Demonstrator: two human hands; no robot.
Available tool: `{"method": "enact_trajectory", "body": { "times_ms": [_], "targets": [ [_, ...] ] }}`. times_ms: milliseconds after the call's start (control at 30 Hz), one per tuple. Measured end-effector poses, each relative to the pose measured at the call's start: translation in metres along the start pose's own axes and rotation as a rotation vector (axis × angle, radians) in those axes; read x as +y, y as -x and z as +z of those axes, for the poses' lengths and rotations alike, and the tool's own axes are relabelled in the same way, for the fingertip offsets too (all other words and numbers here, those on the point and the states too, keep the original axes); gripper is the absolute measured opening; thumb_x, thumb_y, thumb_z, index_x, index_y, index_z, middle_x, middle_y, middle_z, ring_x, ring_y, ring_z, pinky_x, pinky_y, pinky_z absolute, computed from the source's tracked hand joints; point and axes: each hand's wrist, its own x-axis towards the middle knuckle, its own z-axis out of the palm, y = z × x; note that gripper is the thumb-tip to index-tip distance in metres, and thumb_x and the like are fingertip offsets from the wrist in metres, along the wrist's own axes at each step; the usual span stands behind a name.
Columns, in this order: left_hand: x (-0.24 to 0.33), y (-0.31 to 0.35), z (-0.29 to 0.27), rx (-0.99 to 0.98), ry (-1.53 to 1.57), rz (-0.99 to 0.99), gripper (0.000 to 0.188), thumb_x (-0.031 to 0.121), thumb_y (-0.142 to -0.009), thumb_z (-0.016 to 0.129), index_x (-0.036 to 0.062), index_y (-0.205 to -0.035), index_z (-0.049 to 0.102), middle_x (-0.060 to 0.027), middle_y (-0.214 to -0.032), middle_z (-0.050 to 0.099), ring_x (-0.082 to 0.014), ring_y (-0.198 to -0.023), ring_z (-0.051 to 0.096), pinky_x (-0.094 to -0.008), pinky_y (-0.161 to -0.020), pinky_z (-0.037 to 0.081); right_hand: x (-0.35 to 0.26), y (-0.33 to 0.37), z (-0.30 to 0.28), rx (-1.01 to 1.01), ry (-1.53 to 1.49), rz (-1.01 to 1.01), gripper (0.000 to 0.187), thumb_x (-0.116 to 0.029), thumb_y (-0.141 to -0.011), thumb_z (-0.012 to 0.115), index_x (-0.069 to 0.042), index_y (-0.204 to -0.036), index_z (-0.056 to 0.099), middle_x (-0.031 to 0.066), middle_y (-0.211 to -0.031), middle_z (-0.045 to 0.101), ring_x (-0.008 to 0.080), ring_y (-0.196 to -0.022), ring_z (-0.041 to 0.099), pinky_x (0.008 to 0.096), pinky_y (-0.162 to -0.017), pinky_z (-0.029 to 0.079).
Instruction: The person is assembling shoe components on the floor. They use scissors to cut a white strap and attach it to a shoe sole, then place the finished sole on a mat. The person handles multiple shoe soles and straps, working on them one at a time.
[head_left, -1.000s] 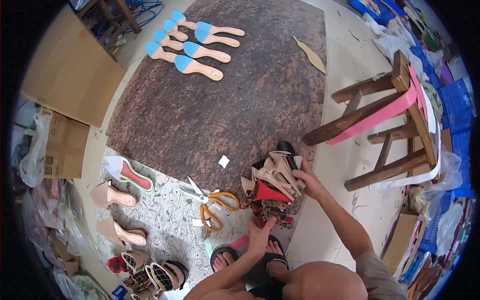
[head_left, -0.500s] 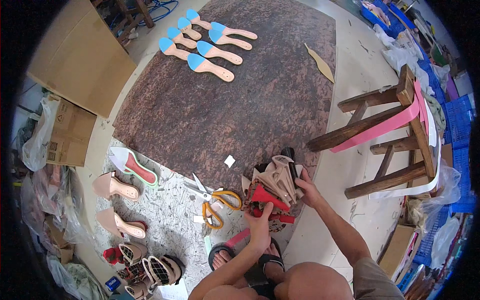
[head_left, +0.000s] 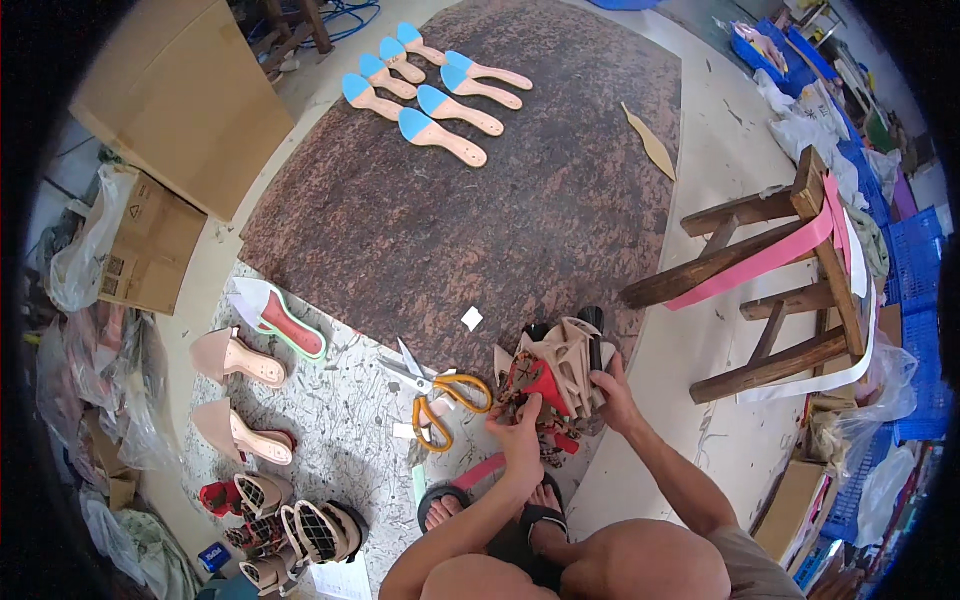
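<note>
Low in front of me, above my feet, is a bundle of shoe pieces (head_left: 568, 360) in beige, red, black and a brown pattern, apparently strappy uppers. My right hand (head_left: 618, 398) grips its right side, thumb toward the beige folds. On the near left side, the fingers of my left hand (head_left: 517, 432) pinch together at a red and patterned piece (head_left: 530, 382). Just left of the bundle lie scissors (head_left: 435, 385) with orange handles, their blades apart. What the fingers press on underneath is hidden.
Several blue-tipped insoles (head_left: 445, 137) lie at the far end of the dark mat (head_left: 400, 230). Mules (head_left: 240, 360) and strappy shoes (head_left: 320, 530) line the left. A wooden stool (head_left: 760, 290) draped with pink and white strips stands right. Cardboard boxes (head_left: 180, 100) stand far left.
My left hand has shifted at the bundle's near side, and more of the patterned piece shows beside the red one. My right hand keeps its grip. The whole view has shifted slightly.
</note>
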Motion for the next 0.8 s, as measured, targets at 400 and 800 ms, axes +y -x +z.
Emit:
{"method": "enact_trajectory", "body": {
  "times_ms": [400, 800],
  "targets": [
    [0.009, -0.007, -0.022, -0.302, 0.095, -0.247, 0.051, 0.028, -0.083, 0.078, 0.0046, -0.122, 0.054, -0.0066, -0.111, 0.065, -0.0176, -0.097, 0.064, -0.0343, -0.078, 0.055, 0.031, 0.034, -0.017, 0.023, -0.179, 0.041, 0.074, -0.016, -0.088, 0.058, -0.017, -0.15, 0.017, 0.0089, -0.14, 0.041, 0.0261, -0.123, 0.051, 0.0426, -0.093, 0.052],
    [0.012, -0.03, -0.045, -0.49, -0.068, -0.442, 0.054, 0.03, -0.089, 0.071, 0.009, -0.133, 0.047, -0.0088, -0.121, 0.062, -0.0235, -0.101, 0.066, -0.0439, -0.079, 0.058, 0.048, 0.034, -0.022, 0.017, -0.088, -0.109, 0.067, -0.016, -0.093, 0.053, -0.019, -0.151, 0.019, 0.0077, -0.14, 0.045, 0.0253, -0.127, 0.049, 0.0426, -0.103, 0.045]
  ]
}}
